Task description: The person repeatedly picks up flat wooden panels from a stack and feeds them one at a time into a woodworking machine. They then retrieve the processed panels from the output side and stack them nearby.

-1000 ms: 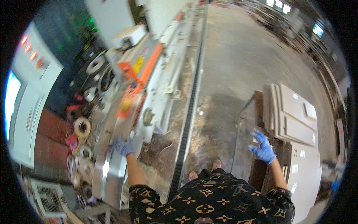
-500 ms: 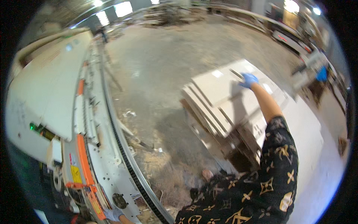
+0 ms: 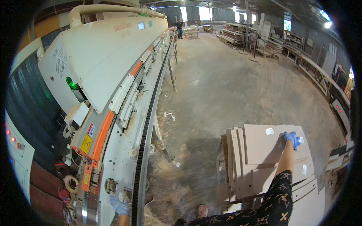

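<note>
My right hand (image 3: pixel 292 140), in a blue glove, rests on top of a stack of light flat panels (image 3: pixel 271 147) at the lower right. Its fingers are spread on the uppermost panel, beside a small white label (image 3: pixel 300 139). At the lower left, my gloved left hand (image 3: pixel 120 205) lies on the pale metal bed of a long machine (image 3: pixel 117 173), fingers stretched out and holding nothing that shows. Just beyond its fingertips is a round metal fitting (image 3: pixel 110 185). The machine has an orange guard strip (image 3: pixel 104 130) and a black chain track (image 3: pixel 148 124) along its edge.
A control panel (image 3: pixel 20 150) with red lights stands at the far left. Stacked boards (image 3: pixel 232 34) and a long bench (image 3: pixel 313 71) line the far right. Another person (image 3: pixel 179 28) stands far back. White scraps (image 3: pixel 169 116) lie on the concrete floor (image 3: pixel 203 86).
My view has swung up and to the left, showing more of the machine and hall. My right hand stays on the panel stack; my left hand now shows more fully on the machine bed.
</note>
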A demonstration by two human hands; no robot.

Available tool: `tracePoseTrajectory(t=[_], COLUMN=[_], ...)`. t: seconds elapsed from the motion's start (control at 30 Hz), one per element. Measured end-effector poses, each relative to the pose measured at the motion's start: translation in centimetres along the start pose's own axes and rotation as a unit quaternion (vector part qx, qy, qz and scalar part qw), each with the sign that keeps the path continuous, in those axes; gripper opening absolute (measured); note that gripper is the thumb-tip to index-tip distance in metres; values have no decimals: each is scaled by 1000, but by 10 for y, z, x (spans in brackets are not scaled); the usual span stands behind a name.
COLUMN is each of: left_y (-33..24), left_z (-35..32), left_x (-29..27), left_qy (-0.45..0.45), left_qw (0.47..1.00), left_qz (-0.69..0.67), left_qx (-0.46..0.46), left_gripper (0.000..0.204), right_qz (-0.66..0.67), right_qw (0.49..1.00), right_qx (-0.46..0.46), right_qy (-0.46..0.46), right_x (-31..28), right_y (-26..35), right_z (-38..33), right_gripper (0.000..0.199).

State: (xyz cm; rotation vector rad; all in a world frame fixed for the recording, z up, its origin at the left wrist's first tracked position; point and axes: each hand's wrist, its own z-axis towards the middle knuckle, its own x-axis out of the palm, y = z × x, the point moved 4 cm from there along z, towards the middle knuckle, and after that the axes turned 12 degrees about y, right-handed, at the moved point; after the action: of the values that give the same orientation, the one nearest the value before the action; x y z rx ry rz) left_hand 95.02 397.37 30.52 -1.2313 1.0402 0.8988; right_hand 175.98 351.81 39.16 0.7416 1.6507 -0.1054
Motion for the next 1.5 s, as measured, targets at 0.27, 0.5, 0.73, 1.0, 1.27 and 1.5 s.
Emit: tracePoseTrajectory(t=[0.27,0.5,0.73,1.0,1.27,1.5], left_y=[-57,-226,-91,175,315,306], left_z=[-11,-107,-122,-88,11,6], left_x=[39,-2,-32,-10,-27,-44], left_qy=[46,375,106,-104,-277,-29], left_qw=[930,647,620,715,802,992], left_qz=[-339,-600,-764,-689,-506,80], left_qx=[138,284,141,55,-153,-97], left_gripper=[64,86,60,38,65,67], right_qz=[473,393,262,69,68,108], right_qw=[786,487,442,321,332,478], right_qx=[-345,-504,-474,-792,-766,-616], right_qy=[198,596,715,515,546,616], right_x=[38,72,170,209,218,254], right_y=[-12,-11,-81,-185,-211,-224], right_z=[-84,-453,-721,-882,-844,-723], right_gripper=[40,49,52,43,32,32])
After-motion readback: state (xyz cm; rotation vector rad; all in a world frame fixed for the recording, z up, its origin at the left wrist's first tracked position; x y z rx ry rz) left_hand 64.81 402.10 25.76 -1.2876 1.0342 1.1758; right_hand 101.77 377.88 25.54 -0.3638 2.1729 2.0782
